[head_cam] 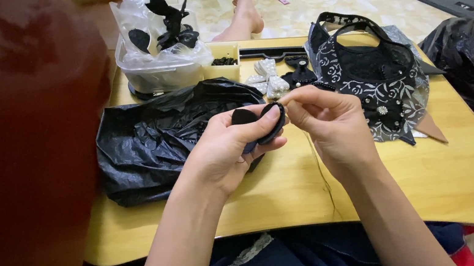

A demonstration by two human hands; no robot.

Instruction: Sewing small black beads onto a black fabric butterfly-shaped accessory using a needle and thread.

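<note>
Blurred red-brown mass (17, 151) fills the near left, beside the yellow worktop (441, 178) and the crumpled black plastic bag (158, 141). Left hand (224, 150): fingers pinch a small black fabric piece (260, 122) above the worktop centre. Right hand (328, 120): fingertips closed on a thin black thread (321, 170) at that piece's edge.

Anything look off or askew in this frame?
Nothing spilled or damaged. One oddity: a blurred reddish-brown shape covers the left third of the view, hiding that end of the wooden table. The left hand holds a black fabric piece; the right hand pinches at its edge.
</note>
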